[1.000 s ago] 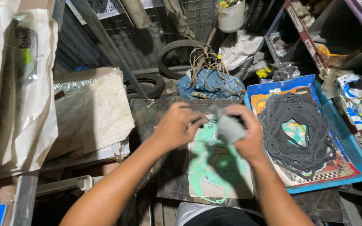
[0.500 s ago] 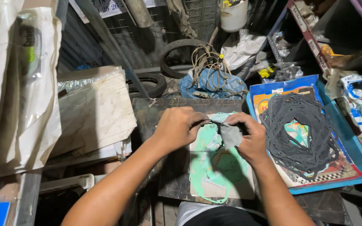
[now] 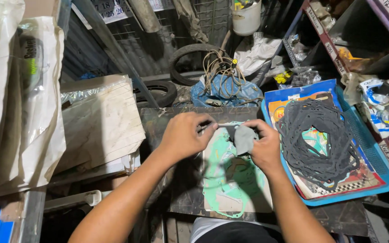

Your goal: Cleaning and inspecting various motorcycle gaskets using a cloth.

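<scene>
The left hand [image 3: 187, 136] and the right hand [image 3: 263, 145] meet over a dark worn board [image 3: 181, 189], fingers curled and pinching between them a small grey, soft-looking sheet piece [image 3: 243, 138]; it hangs just above a thin green cut-out gasket [image 3: 230, 180] lying flat on a pale card on the board; whether a slim tool sits in the left hand's pinch I cannot tell. The step in hand looks like fitting or trimming the grey piece against the green one; the next move would call for a steady two-handed pinch and careful lining-up of edges, since the sheet seems limp. Just right of the right hand, a blue plastic tray [image 3: 386, 177] holds a heap of black ring gaskets [image 3: 318, 139].
</scene>
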